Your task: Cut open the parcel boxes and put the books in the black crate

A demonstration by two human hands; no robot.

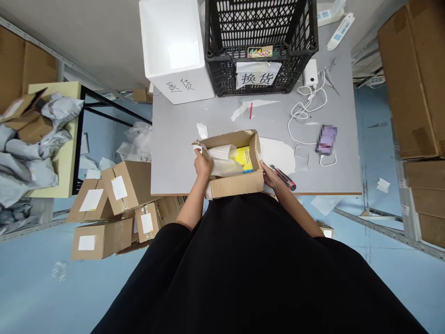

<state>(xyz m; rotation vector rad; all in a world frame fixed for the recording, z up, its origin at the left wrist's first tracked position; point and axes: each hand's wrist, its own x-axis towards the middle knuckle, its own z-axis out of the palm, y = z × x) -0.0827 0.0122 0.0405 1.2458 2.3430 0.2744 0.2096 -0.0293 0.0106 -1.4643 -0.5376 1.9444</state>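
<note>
An open cardboard box (236, 183) stands at the near edge of the grey table. Inside it lie white wrapping (222, 166) and a yellow printed item (243, 158), partly covered by the wrapping. My left hand (203, 163) grips the box's left wall together with the wrapping. My right hand (269, 175) holds the box's right corner from outside. A red and black box cutter (285, 177) sits right by that hand, and I cannot tell whether the hand touches it.
The grey table (181, 157) holds a white foam box (174, 46), a black plastic crate (260, 41), a white power bank (310, 73) with cables, and a blurred phone (327, 139). Cardboard parcels (121, 188) stand left of the table; large cartons (413, 79) stand on the right.
</note>
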